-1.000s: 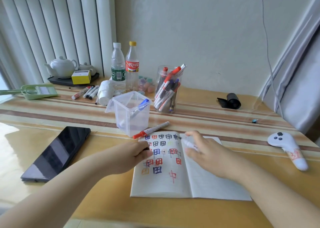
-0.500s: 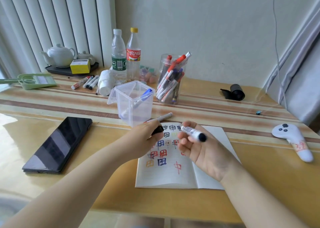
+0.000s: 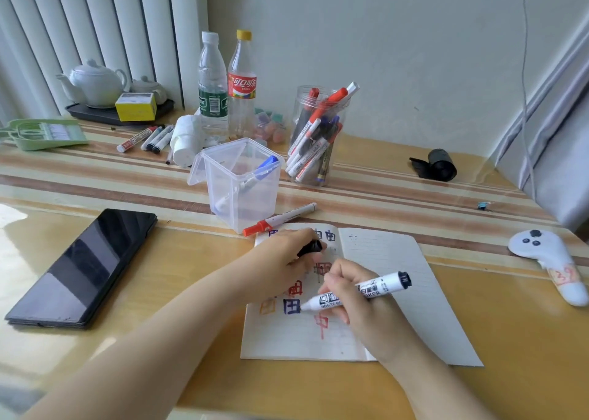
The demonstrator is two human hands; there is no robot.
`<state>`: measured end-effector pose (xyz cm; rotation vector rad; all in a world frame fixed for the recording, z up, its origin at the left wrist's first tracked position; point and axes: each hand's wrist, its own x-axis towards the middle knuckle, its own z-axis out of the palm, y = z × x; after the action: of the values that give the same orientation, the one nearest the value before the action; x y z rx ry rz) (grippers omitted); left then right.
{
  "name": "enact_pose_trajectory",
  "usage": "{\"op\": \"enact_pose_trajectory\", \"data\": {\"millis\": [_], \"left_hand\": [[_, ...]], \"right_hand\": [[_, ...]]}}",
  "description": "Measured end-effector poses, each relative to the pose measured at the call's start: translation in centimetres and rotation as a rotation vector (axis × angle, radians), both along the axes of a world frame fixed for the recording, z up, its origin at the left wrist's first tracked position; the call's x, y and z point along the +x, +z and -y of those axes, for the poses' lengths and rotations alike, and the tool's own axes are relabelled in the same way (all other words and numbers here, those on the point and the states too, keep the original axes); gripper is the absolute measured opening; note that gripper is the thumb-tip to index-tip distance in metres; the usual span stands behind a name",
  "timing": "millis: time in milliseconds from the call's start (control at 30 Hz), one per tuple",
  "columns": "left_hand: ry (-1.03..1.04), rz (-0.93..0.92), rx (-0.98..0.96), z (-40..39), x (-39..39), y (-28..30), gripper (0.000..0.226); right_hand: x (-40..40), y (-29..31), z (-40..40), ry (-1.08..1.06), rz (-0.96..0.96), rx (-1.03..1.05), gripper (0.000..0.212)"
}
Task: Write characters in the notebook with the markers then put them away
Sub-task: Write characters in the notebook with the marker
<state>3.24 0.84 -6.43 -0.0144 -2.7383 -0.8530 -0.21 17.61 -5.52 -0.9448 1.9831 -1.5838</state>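
**On the notebook: marker tip down, cap held aside**

On the left page of the open notebook (image 3: 398, 295), the right hand (image 3: 360, 305) pinches a white whiteboard marker (image 3: 353, 293), tip touching the paper just beside a blue character. Left hand (image 3: 283, 257) rests on the same page, fingers curled round a black cap (image 3: 310, 247). Beyond the notebook's top edge lies a red-capped marker (image 3: 280, 219) — beside a clear plastic box (image 3: 242, 184) holding one blue-capped marker (image 3: 255, 176). Clear jar (image 3: 318, 133) behind — full of markers.

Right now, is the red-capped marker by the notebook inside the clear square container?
No: the red-capped marker lies flat on the table beside the clear square container, outside its walls.
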Motion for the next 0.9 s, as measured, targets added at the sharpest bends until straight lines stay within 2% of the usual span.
{"op": "enact_pose_trajectory", "data": {"millis": [133,333,533,733,900], "left_hand": [[-0.015,-0.034,-0.009,0.5,-0.1,-1.5,0.025],[0.015,-0.062,-0.015,0.7,-0.5,-2.3,0.026],[0.02,-0.077,-0.02,0.7,-0.6,-2.5,0.025],[0.026,-0.092,-0.016,0.7,-0.5,-2.5,0.023],[0.024,-0.107,-0.005,0.6,-0.4,-2.6,0.022]], "right_hand": [[0.1,-0.5,-0.2,-0.101,-0.106,-0.02,0.034],[-0.2,-0.9,0.0,-0.212,-0.216,0.057,0.035],[0.0,-0.9,0.0,-0.196,-0.226,0.092,0.037],[0.2,-0.6,-0.4,-0.198,-0.15,0.079,0.036],[0.3,-0.7,-0.2,-0.222,-0.253,0.073,0.032]]}}
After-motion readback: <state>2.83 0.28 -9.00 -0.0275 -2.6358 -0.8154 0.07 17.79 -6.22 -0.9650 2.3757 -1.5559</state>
